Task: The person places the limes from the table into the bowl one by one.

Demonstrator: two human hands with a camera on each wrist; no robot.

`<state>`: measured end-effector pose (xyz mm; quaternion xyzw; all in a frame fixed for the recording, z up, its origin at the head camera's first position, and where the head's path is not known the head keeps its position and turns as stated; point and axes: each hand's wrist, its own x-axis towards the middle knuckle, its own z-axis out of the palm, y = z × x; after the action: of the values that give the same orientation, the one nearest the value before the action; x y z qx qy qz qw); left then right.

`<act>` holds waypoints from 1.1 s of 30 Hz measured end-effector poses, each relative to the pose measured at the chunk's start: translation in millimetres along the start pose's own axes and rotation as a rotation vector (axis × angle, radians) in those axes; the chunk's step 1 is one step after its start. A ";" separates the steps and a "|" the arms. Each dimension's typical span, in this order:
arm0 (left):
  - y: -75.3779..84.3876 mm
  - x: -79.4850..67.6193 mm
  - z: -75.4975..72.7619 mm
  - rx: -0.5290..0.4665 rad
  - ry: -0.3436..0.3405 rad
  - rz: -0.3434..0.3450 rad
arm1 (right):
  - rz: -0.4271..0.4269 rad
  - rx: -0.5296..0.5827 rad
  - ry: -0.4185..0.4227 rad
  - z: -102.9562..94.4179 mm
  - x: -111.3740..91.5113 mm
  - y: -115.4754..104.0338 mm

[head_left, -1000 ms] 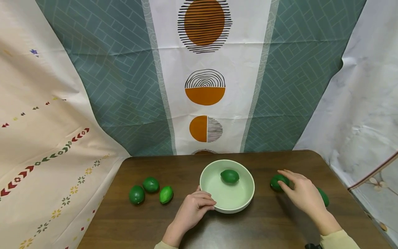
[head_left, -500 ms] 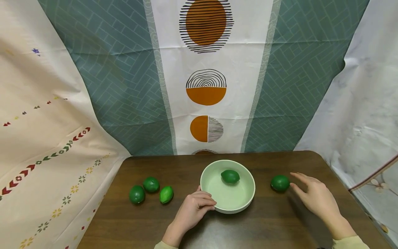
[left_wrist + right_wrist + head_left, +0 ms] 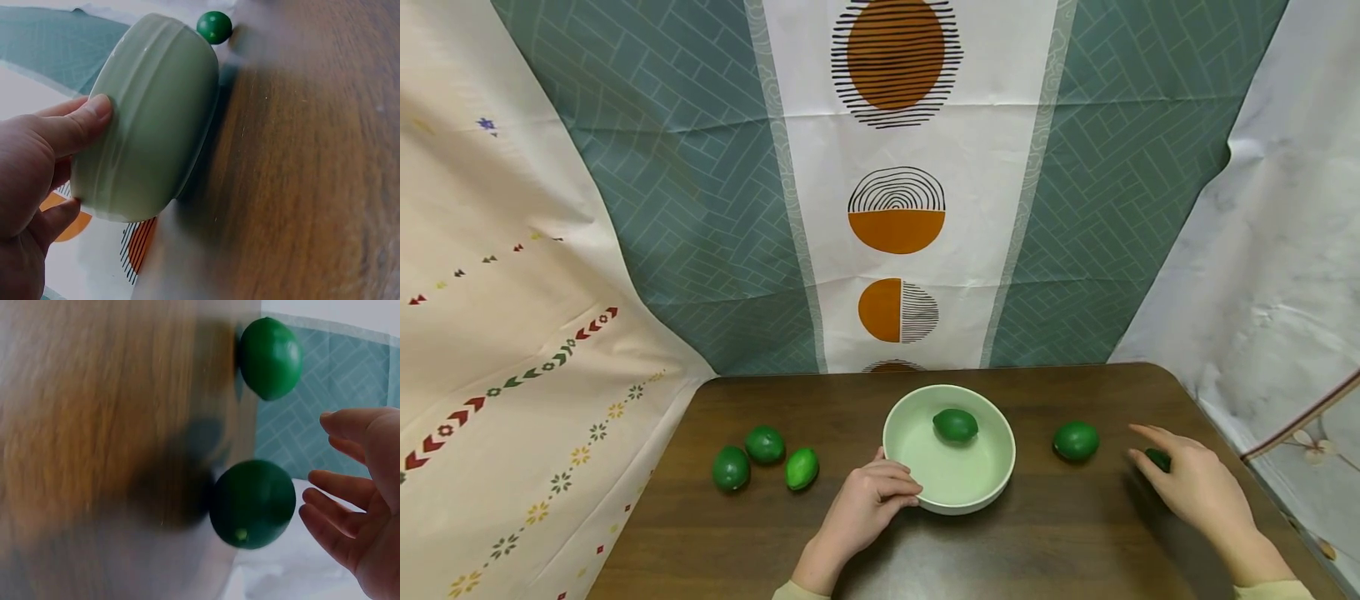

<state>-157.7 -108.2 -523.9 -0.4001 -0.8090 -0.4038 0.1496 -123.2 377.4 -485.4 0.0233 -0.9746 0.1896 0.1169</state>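
Note:
My left hand (image 3: 868, 504) grips the near-left rim of a pale green bowl (image 3: 951, 482), thumb on the outer wall in the left wrist view. One dark green lime (image 3: 955, 425) lies inside the bowl. On the right, my right hand (image 3: 1202, 487) hovers with fingers spread over another lime (image 3: 1158, 458), partly hidden beneath it. The right wrist view shows this dark lime (image 3: 253, 504) just short of the fingertips, with a gap between. To its left on the table sits a further lime (image 3: 1076, 441), apart from the hand.
Left of the bowl are two dark limes (image 3: 730, 468) and a smaller, brighter lime (image 3: 801, 468), grouped on the brown wooden table (image 3: 1000, 550). Patterned cloth (image 3: 895, 292) hangs behind the table's back edge, with more cloth on both sides.
My right hand has moved right, from over the nearer right-hand lime to the farther one. That nearer lime stays in place and is now uncovered. The left hand and bowl hold still.

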 end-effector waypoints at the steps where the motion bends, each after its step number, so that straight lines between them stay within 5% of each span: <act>1: -0.3 -0.1 0.2 -0.003 0.000 -0.001 | 0.004 -0.004 -0.003 -1.3 -0.3 2.2; 18: 0.3 -0.1 -0.3 -0.022 -0.003 -0.015 | 0.056 -0.023 -0.082 -11.6 -6.9 32.4; 33: 0.6 0.7 0.1 -0.012 0.001 -0.001 | 0.146 0.003 -0.192 -8.9 -16.1 36.1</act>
<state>-157.6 -107.5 -523.3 -0.4005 -0.8067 -0.4088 0.1475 -108.8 414.3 -494.3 -0.0296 -0.9801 0.1959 0.0088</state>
